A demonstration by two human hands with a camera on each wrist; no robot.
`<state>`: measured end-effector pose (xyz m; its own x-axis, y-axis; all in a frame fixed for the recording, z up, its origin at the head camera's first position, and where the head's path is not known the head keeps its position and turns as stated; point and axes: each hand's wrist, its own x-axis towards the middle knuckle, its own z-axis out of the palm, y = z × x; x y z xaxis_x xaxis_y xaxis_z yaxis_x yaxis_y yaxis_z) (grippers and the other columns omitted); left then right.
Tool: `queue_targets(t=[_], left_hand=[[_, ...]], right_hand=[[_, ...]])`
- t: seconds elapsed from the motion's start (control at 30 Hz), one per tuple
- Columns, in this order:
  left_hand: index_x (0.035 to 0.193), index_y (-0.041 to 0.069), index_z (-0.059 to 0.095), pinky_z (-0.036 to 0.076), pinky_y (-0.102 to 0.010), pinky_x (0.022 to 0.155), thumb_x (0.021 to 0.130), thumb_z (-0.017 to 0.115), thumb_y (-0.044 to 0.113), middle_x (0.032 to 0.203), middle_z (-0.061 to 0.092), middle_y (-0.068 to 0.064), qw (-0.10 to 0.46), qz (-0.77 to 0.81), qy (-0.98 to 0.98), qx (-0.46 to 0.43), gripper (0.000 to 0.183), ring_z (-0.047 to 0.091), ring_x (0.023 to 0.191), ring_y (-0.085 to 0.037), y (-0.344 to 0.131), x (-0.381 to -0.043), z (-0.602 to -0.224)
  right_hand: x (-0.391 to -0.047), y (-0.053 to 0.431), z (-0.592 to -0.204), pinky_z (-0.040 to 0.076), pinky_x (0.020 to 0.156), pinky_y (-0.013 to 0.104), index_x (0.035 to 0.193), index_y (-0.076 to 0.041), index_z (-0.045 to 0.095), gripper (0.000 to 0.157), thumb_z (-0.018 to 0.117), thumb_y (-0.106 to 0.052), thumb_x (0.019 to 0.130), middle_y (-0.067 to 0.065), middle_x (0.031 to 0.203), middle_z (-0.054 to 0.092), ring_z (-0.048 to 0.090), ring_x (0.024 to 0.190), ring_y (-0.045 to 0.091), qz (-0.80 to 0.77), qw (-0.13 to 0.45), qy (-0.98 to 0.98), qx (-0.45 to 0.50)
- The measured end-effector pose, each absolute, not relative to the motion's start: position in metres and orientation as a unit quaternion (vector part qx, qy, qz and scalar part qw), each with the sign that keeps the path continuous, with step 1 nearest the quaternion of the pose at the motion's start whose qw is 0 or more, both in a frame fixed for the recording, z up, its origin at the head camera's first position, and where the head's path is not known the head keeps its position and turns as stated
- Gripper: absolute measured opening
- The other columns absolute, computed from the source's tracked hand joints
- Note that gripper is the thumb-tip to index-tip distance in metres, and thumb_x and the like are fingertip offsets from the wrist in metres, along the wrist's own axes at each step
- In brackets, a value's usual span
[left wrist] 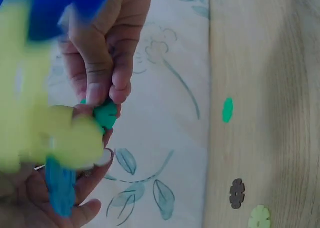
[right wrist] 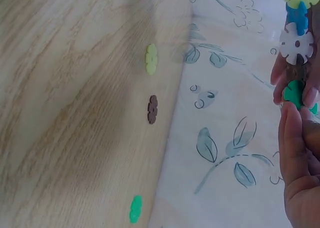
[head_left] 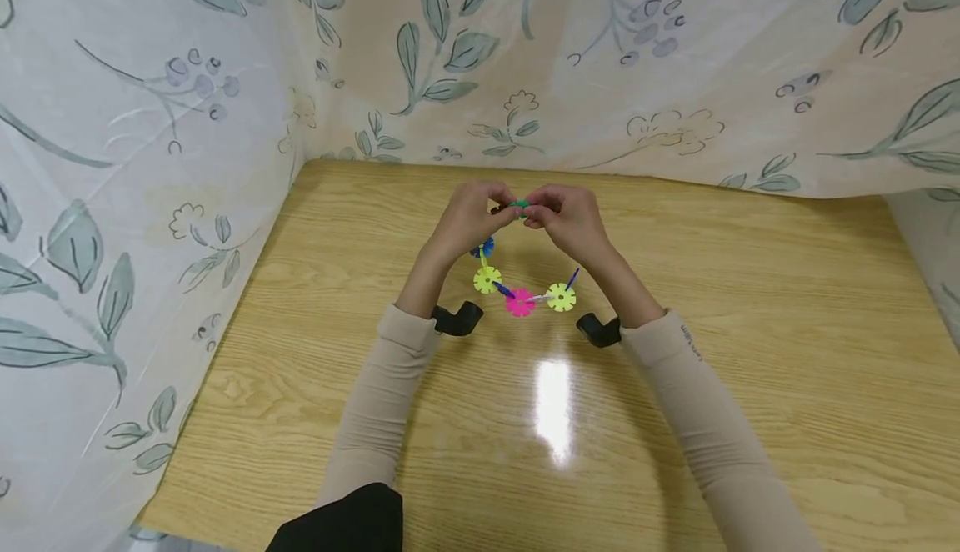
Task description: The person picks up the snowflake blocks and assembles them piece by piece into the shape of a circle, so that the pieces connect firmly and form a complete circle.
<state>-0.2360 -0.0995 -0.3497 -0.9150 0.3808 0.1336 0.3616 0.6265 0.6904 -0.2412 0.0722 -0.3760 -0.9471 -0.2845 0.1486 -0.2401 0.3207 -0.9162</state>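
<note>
A green notched disc (head_left: 522, 204) is between the fingertips of both hands. The left hand (head_left: 471, 217) grips a chain of interlocked snowflake discs near its end. My right hand (head_left: 570, 214) pinches the green disc with thumb and fingers; a second bit of green shows beside it in the right wrist view. A brown disc (right wrist: 296, 72), a white disc (right wrist: 297, 43) and a blue disc (right wrist: 298, 18) follow along the chain. Below the hands its other part holds a yellow disc (head_left: 487, 279), a pink disc (head_left: 520, 303) and another yellow disc (head_left: 561, 297) with a dark blue disc (head_left: 573, 278) edge-on.
Loose on the wooden table (head_left: 300, 352) are a yellow-green disc (right wrist: 151, 59), a brown disc (right wrist: 152, 109) and a green disc (right wrist: 135, 209), near the leaf-patterned cloth (head_left: 525, 60) at the back. Black wrist mounts (head_left: 459, 318) jut inward from both sleeves.
</note>
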Motion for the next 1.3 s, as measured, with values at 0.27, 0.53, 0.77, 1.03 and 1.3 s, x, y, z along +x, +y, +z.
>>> queue_targets(t=[0.27, 0.53, 0.77, 1.03, 1.3], left_hand=[[0.084, 0.002, 0.07, 0.041, -0.027, 0.068, 0.088, 0.063, 0.017, 0.088, 0.067, -0.008, 0.019, 0.371, 0.91, 0.185, 0.017, 0.052, 0.073, -0.018, -0.12, -0.233, -0.351], [0.081, 0.001, 0.07, 0.041, -0.029, 0.069, 0.087, 0.063, 0.016, 0.087, 0.068, -0.01, 0.014, 0.365, 0.915, 0.173, 0.017, 0.051, 0.072, -0.021, -0.135, -0.23, -0.358], [0.08, 0.002, 0.07, 0.028, -0.023, 0.05, 0.087, 0.063, 0.014, 0.085, 0.068, -0.01, 0.003, 0.376, 0.911, 0.172, 0.016, 0.029, 0.047, -0.011, -0.139, -0.229, -0.354], [0.081, -0.001, 0.071, 0.029, -0.024, 0.053, 0.087, 0.063, 0.012, 0.088, 0.069, -0.01, 0.01, 0.384, 0.907, 0.174, 0.017, 0.031, 0.049, -0.012, -0.141, -0.227, -0.353], [0.079, 0.002, 0.07, 0.028, -0.024, 0.051, 0.087, 0.063, 0.014, 0.086, 0.068, -0.009, 0.01, 0.38, 0.911, 0.163, 0.016, 0.03, 0.049, -0.011, -0.144, -0.226, -0.355]], right_hand=[[-0.264, 0.076, -0.39, 0.05, 0.085, 0.036, 0.111, 0.003, 0.063, 0.026, 0.059, -0.01, 0.089, 0.019, 0.108, 0.065, 0.064, 0.096, 0.026, -0.474, 0.105, 0.857, -0.173], [-0.284, 0.065, -0.434, 0.046, 0.087, 0.042, 0.111, 0.011, 0.059, 0.029, 0.056, -0.011, 0.091, 0.025, 0.108, 0.06, 0.056, 0.1, 0.035, -0.359, 0.152, 0.901, -0.189], [-0.282, 0.026, -0.438, 0.045, 0.071, 0.034, 0.102, 0.008, 0.06, 0.031, 0.067, -0.016, 0.084, 0.019, 0.088, 0.059, 0.052, 0.077, 0.025, -0.337, 0.13, 0.898, -0.251], [-0.275, 0.009, -0.449, 0.04, 0.083, 0.035, 0.117, -0.003, 0.058, 0.039, 0.069, -0.018, 0.082, 0.014, 0.099, 0.056, 0.047, 0.092, 0.025, -0.296, 0.108, 0.913, -0.259], [-0.27, 0.014, -0.446, 0.044, 0.072, 0.032, 0.099, 0.002, 0.053, 0.027, 0.068, -0.014, 0.083, 0.013, 0.093, 0.059, 0.053, 0.08, 0.023, -0.351, 0.12, 0.901, -0.225]])
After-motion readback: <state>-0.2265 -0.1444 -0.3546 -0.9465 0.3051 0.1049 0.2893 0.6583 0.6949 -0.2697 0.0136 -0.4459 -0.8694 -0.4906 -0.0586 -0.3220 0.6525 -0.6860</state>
